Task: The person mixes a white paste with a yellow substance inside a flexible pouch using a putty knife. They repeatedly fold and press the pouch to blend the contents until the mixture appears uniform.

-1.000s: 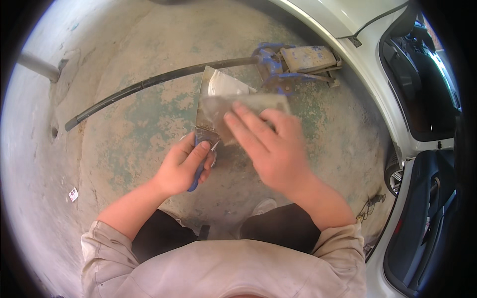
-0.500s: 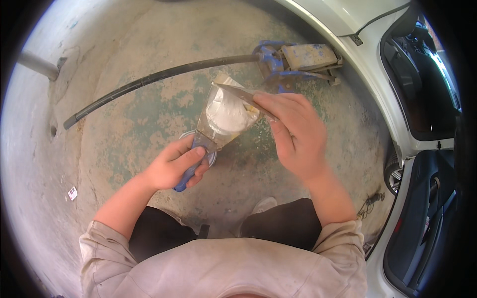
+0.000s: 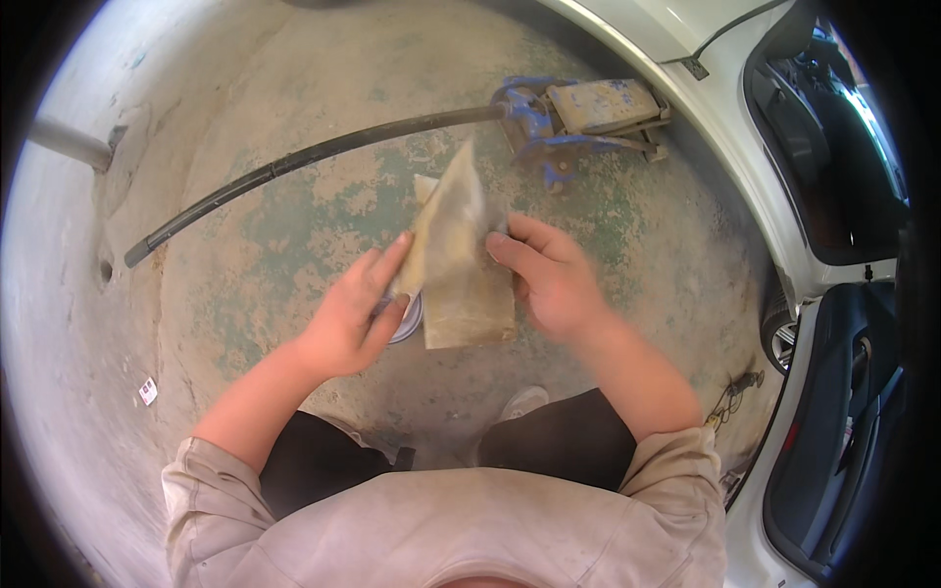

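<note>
My left hand (image 3: 358, 309) is closed on the putty knife, whose blue handle is hidden from sight here. A pale, pointed blade (image 3: 459, 186) rises beyond the fingers, blurred by motion. My right hand (image 3: 557, 279) pinches the edge of a flat, brownish metal spreader (image 3: 470, 318), which overlaps the blade. The white filler is mostly hidden behind these plates. Below the left fingers shows part of a round, white-rimmed can or lid (image 3: 407, 321).
A blue floor jack (image 3: 588, 113) with a long black handle (image 3: 323, 152) lies ahead on the worn concrete floor (image 3: 284, 225). The white car's body and open door (image 3: 833, 421) stand at my right. A grey post (image 3: 74, 142) is at the far left.
Both hands have turned. The spreader has swung from slanting across the blade's top to hanging broad side up between my hands. The white filler and blue handle have gone out of sight.
</note>
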The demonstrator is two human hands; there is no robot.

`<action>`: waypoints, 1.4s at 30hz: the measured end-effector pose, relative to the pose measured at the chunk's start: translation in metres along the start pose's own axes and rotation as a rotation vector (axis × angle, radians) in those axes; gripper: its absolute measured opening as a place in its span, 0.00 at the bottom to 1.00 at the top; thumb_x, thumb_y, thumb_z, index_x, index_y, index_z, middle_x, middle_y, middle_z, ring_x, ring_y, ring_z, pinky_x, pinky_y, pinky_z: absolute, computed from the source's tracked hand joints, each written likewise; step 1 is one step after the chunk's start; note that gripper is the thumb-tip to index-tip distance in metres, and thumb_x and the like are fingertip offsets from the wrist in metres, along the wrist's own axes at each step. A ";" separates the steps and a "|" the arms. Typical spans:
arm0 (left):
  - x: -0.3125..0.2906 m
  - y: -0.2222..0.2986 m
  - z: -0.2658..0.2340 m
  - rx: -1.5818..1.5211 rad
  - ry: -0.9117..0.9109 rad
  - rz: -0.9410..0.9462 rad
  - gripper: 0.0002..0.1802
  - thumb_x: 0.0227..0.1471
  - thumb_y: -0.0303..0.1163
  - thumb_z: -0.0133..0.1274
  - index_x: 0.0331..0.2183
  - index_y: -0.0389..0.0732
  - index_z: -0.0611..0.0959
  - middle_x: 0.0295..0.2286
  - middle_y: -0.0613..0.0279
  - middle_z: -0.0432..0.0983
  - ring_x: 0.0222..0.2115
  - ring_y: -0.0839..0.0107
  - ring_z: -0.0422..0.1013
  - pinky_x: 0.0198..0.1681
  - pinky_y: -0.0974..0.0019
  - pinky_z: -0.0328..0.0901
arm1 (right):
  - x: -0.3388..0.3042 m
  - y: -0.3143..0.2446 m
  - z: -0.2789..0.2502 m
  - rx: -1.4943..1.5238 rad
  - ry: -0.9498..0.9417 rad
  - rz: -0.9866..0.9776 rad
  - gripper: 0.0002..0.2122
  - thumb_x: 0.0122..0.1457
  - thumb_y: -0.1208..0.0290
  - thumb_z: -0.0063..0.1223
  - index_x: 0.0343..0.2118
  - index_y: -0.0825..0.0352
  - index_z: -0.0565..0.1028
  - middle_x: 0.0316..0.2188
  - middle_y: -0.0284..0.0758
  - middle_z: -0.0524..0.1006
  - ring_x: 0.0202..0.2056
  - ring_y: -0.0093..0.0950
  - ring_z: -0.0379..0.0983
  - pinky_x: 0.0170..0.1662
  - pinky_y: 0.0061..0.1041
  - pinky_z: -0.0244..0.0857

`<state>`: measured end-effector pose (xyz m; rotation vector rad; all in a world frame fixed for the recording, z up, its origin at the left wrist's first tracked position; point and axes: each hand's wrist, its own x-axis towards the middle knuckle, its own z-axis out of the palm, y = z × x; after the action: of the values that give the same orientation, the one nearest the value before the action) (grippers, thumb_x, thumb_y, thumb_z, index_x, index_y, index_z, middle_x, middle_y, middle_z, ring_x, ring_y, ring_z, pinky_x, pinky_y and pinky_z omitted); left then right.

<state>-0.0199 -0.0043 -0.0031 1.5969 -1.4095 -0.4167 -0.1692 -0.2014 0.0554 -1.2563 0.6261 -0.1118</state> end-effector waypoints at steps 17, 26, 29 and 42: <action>-0.002 -0.011 -0.003 0.218 0.006 -0.040 0.30 0.50 0.21 0.51 0.56 0.44 0.72 0.29 0.54 0.71 0.27 0.59 0.69 0.32 0.61 0.66 | -0.010 -0.012 -0.031 0.677 0.155 -0.157 0.14 0.63 0.73 0.47 0.49 0.71 0.71 0.42 0.37 0.77 0.41 0.27 0.77 0.46 0.28 0.73; -0.002 0.016 -0.012 -1.041 -0.335 -0.676 0.22 0.64 0.45 0.45 0.47 0.36 0.71 0.21 0.58 0.72 0.15 0.74 0.66 0.21 0.71 0.61 | -0.014 -0.015 -0.034 -0.519 0.492 -0.840 0.12 0.64 0.73 0.49 0.48 0.71 0.76 0.34 0.35 0.80 0.32 0.25 0.76 0.35 0.22 0.69; -0.002 0.019 -0.011 -1.042 -0.372 -0.678 0.22 0.63 0.45 0.46 0.47 0.35 0.71 0.20 0.58 0.71 0.14 0.74 0.64 0.19 0.71 0.60 | -0.015 -0.021 -0.025 -0.872 0.277 -1.040 0.11 0.61 0.75 0.53 0.45 0.71 0.78 0.28 0.38 0.79 0.27 0.28 0.75 0.30 0.24 0.68; -0.002 0.014 -0.011 -0.948 -0.155 -0.619 0.13 0.65 0.38 0.41 0.37 0.37 0.71 0.21 0.63 0.71 0.18 0.77 0.66 0.22 0.72 0.61 | -0.008 -0.027 -0.041 -1.286 0.267 -0.863 0.13 0.55 0.77 0.53 0.44 0.66 0.79 0.31 0.38 0.79 0.29 0.34 0.74 0.32 0.31 0.67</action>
<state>-0.0201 0.0036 0.0128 1.1486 -0.5826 -1.3597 -0.1890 -0.2419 0.0764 -2.7436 0.2885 -0.6755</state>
